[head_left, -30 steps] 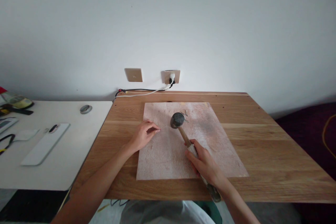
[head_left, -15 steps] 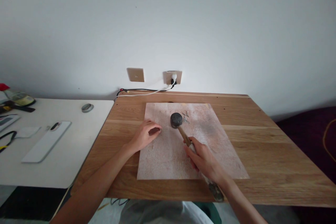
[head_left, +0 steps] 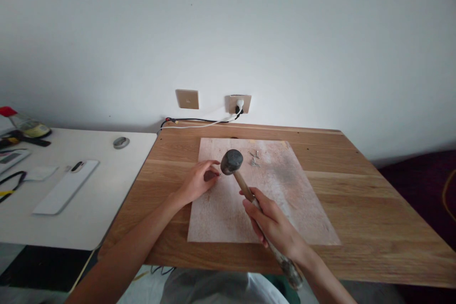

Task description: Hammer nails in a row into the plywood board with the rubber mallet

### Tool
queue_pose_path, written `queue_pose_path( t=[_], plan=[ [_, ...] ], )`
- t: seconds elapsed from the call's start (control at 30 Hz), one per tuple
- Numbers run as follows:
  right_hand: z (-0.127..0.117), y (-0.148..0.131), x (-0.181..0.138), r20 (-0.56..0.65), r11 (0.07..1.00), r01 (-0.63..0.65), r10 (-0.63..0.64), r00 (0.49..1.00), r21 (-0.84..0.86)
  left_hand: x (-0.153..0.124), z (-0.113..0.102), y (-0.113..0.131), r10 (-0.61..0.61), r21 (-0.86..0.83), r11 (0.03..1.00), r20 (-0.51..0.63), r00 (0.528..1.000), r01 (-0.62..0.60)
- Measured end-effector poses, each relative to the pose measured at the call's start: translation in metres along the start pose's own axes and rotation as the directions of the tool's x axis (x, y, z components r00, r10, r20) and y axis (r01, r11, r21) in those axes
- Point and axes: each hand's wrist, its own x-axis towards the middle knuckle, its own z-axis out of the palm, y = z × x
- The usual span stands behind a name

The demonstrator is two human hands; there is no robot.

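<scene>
My right hand [head_left: 269, 216] is wrapped around the wooden handle of a rubber mallet [head_left: 232, 161]. The mallet's black head is raised over the board, close to the right of my left fingertips. My left hand [head_left: 201, 180] rests at the left side of the pinkish-white board [head_left: 228, 218], thumb and index finger pinched together. Whatever lies between those fingertips is too small to make out. Several small metal nails or screws [head_left: 254, 159] lie loose on the board, beyond the mallet head and to its right.
The board lies on a wooden table [head_left: 356, 218] against the wall. A white table [head_left: 107, 185] at left holds a white phone-shaped slab [head_left: 67, 187], a tape roll [head_left: 121, 142] and a red-capped bottle [head_left: 32, 128]. Cables [head_left: 199, 123] run to a wall socket [head_left: 233, 103].
The mallet head has lifted and shifted left, towards my left fingertips. My left hand keeps its pinch at nearly the same spot on the board. The view has tilted slightly.
</scene>
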Motion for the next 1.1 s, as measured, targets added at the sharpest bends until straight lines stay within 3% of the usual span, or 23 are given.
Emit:
queue_pose_path(
  t=[0.33, 0.7, 0.93, 1.1],
  plan=[
    [0.006, 0.001, -0.001, 0.018, 0.993, -0.016, 0.018, 1.0, -0.115, -0.001, 0.005, -0.013, 0.014, 0.013, 1.0, -0.029, 0.999, -0.014],
    [0.004, -0.01, -0.007, -0.013, 0.998, 0.04, -0.041, 0.999, -0.052, -0.001, 0.003, -0.013, 0.033, 0.056, 0.998, -0.024, 0.999, -0.032],
    [0.006, 0.003, 0.001, -0.048, 0.95, 0.086, -0.105, 0.993, -0.3, -0.001, 0.003, -0.012, 0.002, 0.033, 0.999, -0.04, 0.999, -0.001],
    [0.004, -0.004, -0.002, -0.037, 0.972, 0.061, -0.071, 0.997, -0.225, -0.001, 0.004, -0.011, -0.003, 0.03, 1.0, -0.017, 1.0, 0.004]
  ],
)
